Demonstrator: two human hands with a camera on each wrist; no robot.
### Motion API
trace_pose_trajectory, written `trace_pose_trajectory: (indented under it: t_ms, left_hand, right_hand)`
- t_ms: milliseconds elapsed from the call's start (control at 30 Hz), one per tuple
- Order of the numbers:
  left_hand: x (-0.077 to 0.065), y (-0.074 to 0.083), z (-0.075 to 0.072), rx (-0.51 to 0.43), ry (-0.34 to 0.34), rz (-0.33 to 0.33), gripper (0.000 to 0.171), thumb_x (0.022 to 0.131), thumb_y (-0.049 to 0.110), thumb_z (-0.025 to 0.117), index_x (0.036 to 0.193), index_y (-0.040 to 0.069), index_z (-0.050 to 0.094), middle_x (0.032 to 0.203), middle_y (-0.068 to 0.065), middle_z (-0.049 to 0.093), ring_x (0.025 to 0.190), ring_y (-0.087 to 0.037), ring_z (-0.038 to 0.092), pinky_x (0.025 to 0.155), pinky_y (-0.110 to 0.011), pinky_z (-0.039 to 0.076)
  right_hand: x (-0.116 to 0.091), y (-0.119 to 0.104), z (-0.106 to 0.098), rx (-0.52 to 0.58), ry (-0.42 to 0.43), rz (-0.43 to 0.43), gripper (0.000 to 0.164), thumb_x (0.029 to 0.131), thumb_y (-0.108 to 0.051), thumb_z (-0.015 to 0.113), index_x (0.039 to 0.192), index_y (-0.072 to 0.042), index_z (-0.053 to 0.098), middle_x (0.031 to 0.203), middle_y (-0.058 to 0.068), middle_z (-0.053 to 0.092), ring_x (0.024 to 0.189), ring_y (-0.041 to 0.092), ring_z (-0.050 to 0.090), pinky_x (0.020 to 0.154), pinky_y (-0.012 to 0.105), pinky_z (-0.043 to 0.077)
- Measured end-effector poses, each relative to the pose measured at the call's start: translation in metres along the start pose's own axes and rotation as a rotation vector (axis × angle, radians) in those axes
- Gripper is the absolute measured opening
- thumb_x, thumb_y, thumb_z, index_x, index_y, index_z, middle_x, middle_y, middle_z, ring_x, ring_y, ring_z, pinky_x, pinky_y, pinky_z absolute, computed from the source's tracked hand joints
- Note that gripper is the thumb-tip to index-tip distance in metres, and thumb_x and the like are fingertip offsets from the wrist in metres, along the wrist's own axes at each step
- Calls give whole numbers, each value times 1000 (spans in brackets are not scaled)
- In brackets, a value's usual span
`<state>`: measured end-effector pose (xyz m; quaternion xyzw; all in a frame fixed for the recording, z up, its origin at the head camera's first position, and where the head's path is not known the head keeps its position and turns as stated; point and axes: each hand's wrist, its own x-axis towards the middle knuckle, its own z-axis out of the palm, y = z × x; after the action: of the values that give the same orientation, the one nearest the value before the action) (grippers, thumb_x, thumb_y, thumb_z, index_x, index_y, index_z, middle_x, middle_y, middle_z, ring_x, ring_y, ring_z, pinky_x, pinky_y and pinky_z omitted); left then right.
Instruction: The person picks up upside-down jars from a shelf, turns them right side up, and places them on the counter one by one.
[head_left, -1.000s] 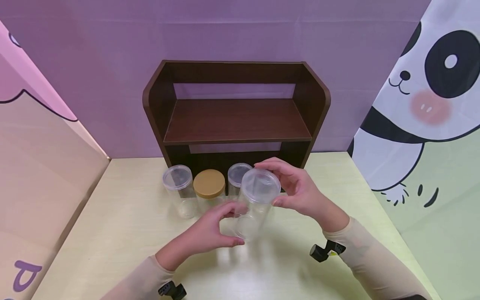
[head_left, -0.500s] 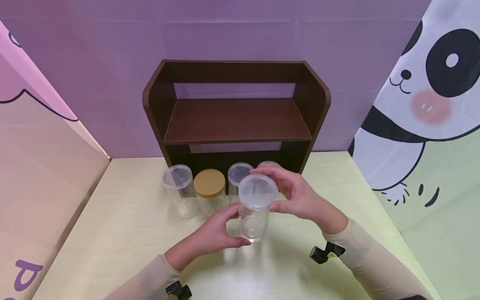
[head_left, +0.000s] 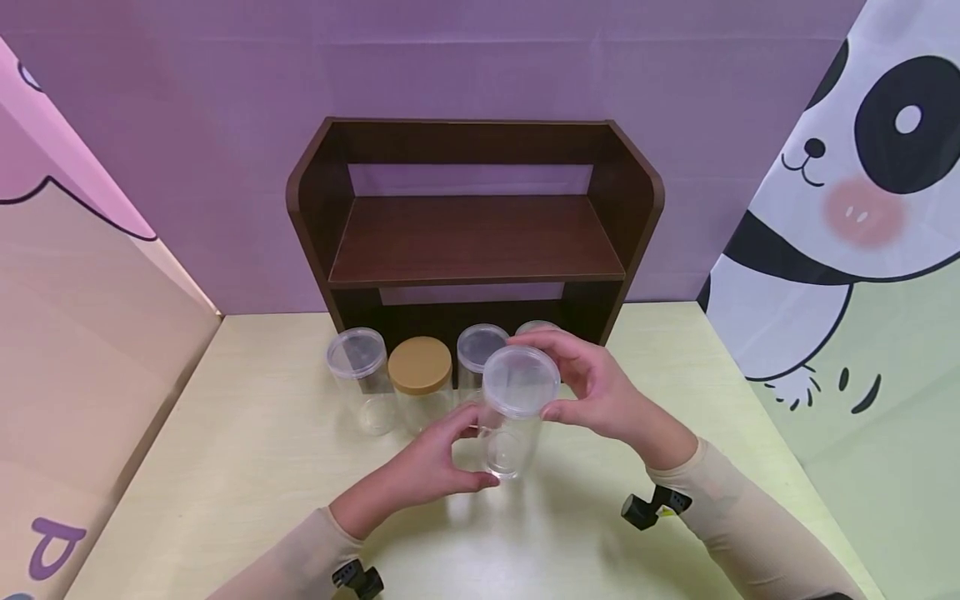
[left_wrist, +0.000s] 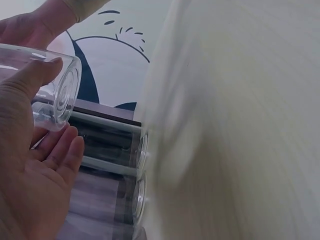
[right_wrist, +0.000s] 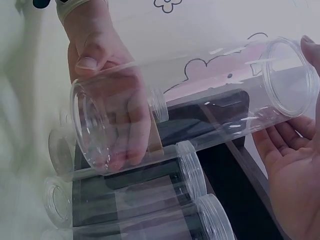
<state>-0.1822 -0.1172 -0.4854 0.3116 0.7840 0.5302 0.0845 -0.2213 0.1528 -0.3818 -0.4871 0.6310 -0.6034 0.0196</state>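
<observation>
A tall clear plastic jar with a translucent lid (head_left: 521, 382) is held slightly tilted above the table by both hands. My left hand (head_left: 429, 471) grips its lower body, thumb on the near side and fingers around the far side. Up at the lid, my right hand (head_left: 603, 392) holds the rim between thumb and fingers. In the left wrist view the jar's base (left_wrist: 66, 95) is off the tabletop. The right wrist view shows the left fingers through the clear wall of the jar (right_wrist: 200, 110).
Behind the hands stand a clear-lidded jar (head_left: 357, 354), a jar with a tan lid (head_left: 420, 365), another clear-lidded jar (head_left: 482, 346) and a partly hidden jar (head_left: 537, 326). A dark brown two-tier shelf (head_left: 476, 242) stands at the back of the pale table (head_left: 247, 467).
Over the first half second the held jar came slightly nearer and my left hand shifted right, uncovering a jar behind. Since then both hands have barely moved.
</observation>
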Motion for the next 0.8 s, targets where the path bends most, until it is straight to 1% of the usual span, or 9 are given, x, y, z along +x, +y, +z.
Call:
trace_pose_trajectory:
  t_ms: [200,267,333,467,600,700,800]
  left_hand:
    - [-1,-4,-4,-55,2,57,80,85,2,95,155,12,56,153,-3,59,139,-27,60,117,-53,53]
    - [-2,-4,-5,-58,3,57,79,86,0,94,154,10,55,152,-4,59,140,-28,60,117,-54,52]
    - [-2,-4,-6,-56,1,56,78,87,-1,93,154,6,54,152,-8,60,141,-31,60,117,-55,52]
    - [-3,-6,-6,-50,-7,48,75,88,-1,91,153,-1,53,152,-16,60,142,-36,59,117,-55,52]
    - [-3,-8,-7,-43,-6,52,71,89,1,92,150,2,56,151,-10,61,142,-39,58,117,-54,53]
    - [-3,-10,-8,-40,-5,55,69,89,3,92,149,5,58,150,-4,62,141,-40,59,116,-54,53]
    - [-4,-10,-10,-29,-10,50,68,90,5,92,148,6,59,150,-3,62,141,-38,59,116,-54,53]
  right_hand:
    - [-7,1,-8,-11,43,6,79,98,-46,86,148,8,58,146,4,64,132,24,63,107,37,57]
    - [-10,1,-12,-17,56,16,78,98,-45,86,148,9,57,145,4,65,131,25,63,107,37,57]
    - [-13,0,-17,-21,73,26,79,98,-44,86,148,10,56,145,5,64,130,26,63,107,36,56]
    - [-23,0,-28,-34,124,61,83,97,-44,87,147,14,53,146,2,64,130,24,62,104,34,58]
    - [-33,0,-41,-47,175,87,83,97,-41,88,148,15,52,145,0,65,129,22,62,105,33,58]
    - [-40,-1,-52,-74,209,94,73,100,-31,86,150,11,54,145,0,66,129,21,63,107,31,58]
    - [-46,-2,-62,-92,240,89,64,101,-19,85,151,9,56,144,1,66,130,20,61,109,29,56]
